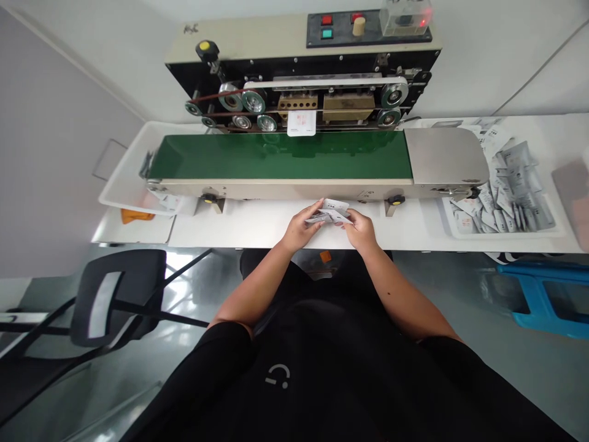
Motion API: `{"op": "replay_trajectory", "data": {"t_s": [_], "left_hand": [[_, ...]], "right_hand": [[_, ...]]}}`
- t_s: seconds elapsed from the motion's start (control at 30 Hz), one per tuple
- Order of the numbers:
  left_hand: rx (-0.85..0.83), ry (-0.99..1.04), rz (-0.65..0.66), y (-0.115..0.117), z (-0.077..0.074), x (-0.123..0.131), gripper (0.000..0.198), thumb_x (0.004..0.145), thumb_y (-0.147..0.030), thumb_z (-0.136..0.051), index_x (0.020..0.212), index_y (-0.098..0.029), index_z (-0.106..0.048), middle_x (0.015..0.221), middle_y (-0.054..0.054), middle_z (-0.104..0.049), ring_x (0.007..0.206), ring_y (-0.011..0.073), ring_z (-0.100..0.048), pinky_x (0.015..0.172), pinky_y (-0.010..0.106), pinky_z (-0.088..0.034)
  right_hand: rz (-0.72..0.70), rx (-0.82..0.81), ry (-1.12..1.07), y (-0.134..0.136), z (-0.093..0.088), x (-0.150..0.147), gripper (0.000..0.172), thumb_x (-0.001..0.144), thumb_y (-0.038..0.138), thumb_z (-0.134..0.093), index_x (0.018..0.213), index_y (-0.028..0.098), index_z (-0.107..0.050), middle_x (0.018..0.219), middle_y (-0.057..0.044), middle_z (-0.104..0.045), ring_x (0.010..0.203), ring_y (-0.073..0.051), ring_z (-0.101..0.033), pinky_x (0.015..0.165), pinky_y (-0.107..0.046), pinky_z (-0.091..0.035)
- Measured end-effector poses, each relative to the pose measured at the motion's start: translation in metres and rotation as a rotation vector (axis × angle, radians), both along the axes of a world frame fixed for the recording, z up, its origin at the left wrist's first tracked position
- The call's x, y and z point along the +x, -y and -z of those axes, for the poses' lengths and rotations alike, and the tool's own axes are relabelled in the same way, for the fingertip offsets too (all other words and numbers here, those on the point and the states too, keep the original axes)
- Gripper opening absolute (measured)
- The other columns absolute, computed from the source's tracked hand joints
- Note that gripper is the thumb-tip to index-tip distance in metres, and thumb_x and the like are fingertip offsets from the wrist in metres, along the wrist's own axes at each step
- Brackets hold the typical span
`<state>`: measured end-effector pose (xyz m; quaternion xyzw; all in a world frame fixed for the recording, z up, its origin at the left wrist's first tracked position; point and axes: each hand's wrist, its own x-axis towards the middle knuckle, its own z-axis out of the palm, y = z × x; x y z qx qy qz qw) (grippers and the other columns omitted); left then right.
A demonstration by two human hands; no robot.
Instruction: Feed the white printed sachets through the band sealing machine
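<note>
Both of my hands hold small white printed packets (pixel 335 212) just in front of the conveyor, above the white table. My left hand (pixel 299 230) grips the left side of the packets, its fingers curled around them. On the other side, my right hand (pixel 361 230) pinches the right edge between thumb and fingers. The packets overlap at angles, so their number is unclear. Another white packet (pixel 301 123) with reddish print hangs from the band sealer (pixel 304 67), over the back edge of the green conveyor belt (pixel 280 156).
A white bin (pixel 453 224) heaped with packets stands at the right. Another white bin (pixel 124 199) sits under the belt's left end, beside an orange object (pixel 137 216). A black chair (pixel 119 294) is at left, a blue stool (pixel 547 294) at right.
</note>
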<state>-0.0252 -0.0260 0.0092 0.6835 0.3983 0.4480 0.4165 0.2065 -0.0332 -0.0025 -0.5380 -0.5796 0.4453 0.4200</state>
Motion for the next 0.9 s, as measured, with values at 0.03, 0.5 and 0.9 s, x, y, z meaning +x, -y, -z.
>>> {"op": "replay_trajectory", "data": {"t_s": [0.03,0.5,0.9], "left_hand": [[0.043,-0.024,-0.034,0.000,0.001,0.000,0.067,0.097,-0.047,-0.074,0.157,-0.027,-0.055,0.149,0.014,-0.067,0.128,0.0272,-0.069,0.116,0.043,-0.052],[-0.061,0.023,-0.036,-0.001,0.006,0.000,0.041,0.091,-0.047,-0.080,0.118,-0.020,-0.066,0.119,0.011,-0.076,0.114,0.0251,-0.073,0.104,0.039,-0.055],[-0.320,0.146,0.055,-0.005,0.005,-0.007,0.055,0.081,-0.051,-0.087,0.122,-0.018,-0.072,0.113,0.009,-0.076,0.102,0.0235,-0.072,0.093,0.034,-0.056]], "right_hand": [[0.047,0.020,-0.005,-0.002,0.003,-0.004,0.035,0.087,0.022,-0.059,0.118,0.022,-0.078,0.099,-0.003,-0.079,0.091,-0.021,-0.078,0.090,-0.034,-0.062],[0.133,0.213,0.167,-0.010,0.001,-0.019,0.024,0.090,0.022,-0.054,0.104,0.020,-0.074,0.104,-0.005,-0.078,0.093,-0.022,-0.075,0.087,-0.032,-0.058],[0.474,0.367,0.122,0.012,-0.086,0.062,0.025,0.099,0.038,-0.069,0.110,0.016,-0.077,0.078,-0.005,-0.070,0.062,-0.013,-0.063,0.058,-0.026,-0.053]]}}
